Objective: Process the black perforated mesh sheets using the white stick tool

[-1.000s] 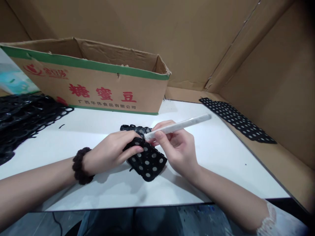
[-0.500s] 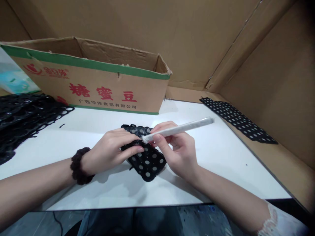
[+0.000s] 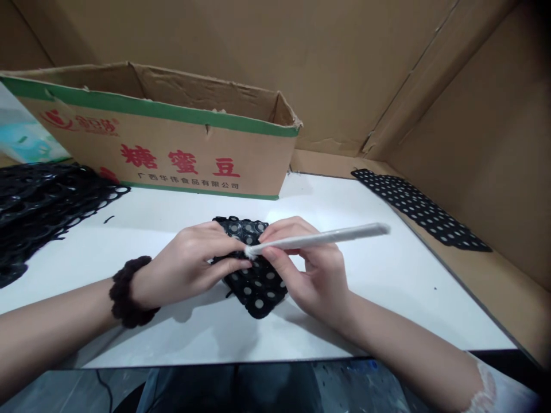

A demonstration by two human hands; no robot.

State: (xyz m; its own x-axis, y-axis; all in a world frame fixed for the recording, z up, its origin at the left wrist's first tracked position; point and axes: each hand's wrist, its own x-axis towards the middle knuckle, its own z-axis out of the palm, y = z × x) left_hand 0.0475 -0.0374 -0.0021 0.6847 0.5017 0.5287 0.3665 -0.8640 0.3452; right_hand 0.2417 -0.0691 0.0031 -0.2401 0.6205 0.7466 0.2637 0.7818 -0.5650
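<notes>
A black sheet with pale round dots (image 3: 258,284) lies in front of me, partly covered by both hands. My left hand (image 3: 193,258) is closed on it from the left, thumb and index finger pinching near its middle. What exactly sits between those fingertips is partly hidden. My right hand (image 3: 307,264) grips a slim whitish stick-like tool (image 3: 331,236), which looks wrapped in clear film. The tool's frayed white tip meets the fingertips of my left hand over the sheet, while its other end points right.
An open cardboard box (image 3: 189,137) with a green rim stands behind the hands. A heap of black ring-edged pieces (image 3: 38,206) lies on the left. On the right, another black dotted sheet (image 3: 422,209) rests along the table edge by a cardboard wall (image 3: 482,143).
The tool's free end has swung lower and slightly right, so it lies flatter. My left wrist has shifted slightly left. The dotted sheet has stayed nearly in place.
</notes>
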